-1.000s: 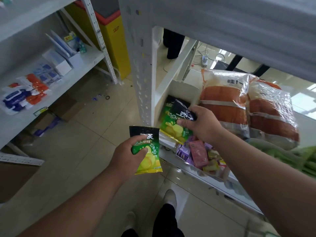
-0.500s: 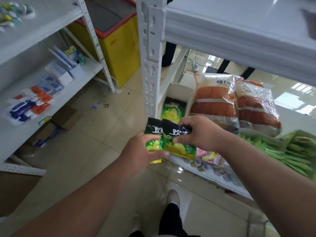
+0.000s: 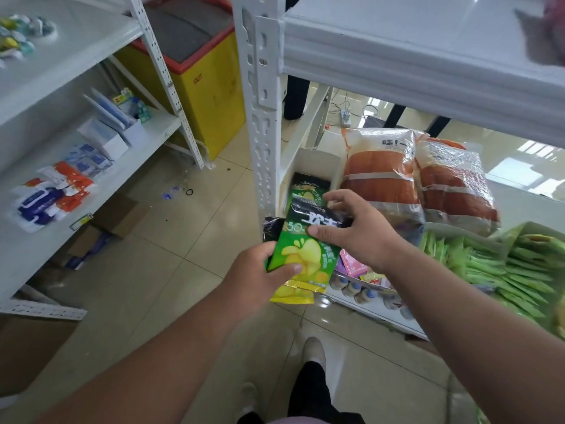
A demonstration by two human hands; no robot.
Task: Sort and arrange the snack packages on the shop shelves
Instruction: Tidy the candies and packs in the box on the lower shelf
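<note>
Two green and black chip packets (image 3: 305,255) lie stacked, one over the other, in front of the white shelf post (image 3: 261,117). My left hand (image 3: 260,276) grips their lower left side with the thumb on the front packet. My right hand (image 3: 354,231) pinches the black top edge of the front packet. A third packet of the same kind (image 3: 308,189) stands in a white display box (image 3: 318,162) on the shelf behind them.
Two large orange and white snack bags (image 3: 382,179) lean right of the box; green stick packs (image 3: 504,267) fill a tray further right. Small pink packets (image 3: 351,264) lie on the lower shelf. A left rack (image 3: 122,166) holds tissue packs, with a yellow freezer (image 3: 208,96) behind.
My right hand brought its packet from the shelf box over onto the packet in my left hand, and both now hold the stack. The view tilted up slightly.
</note>
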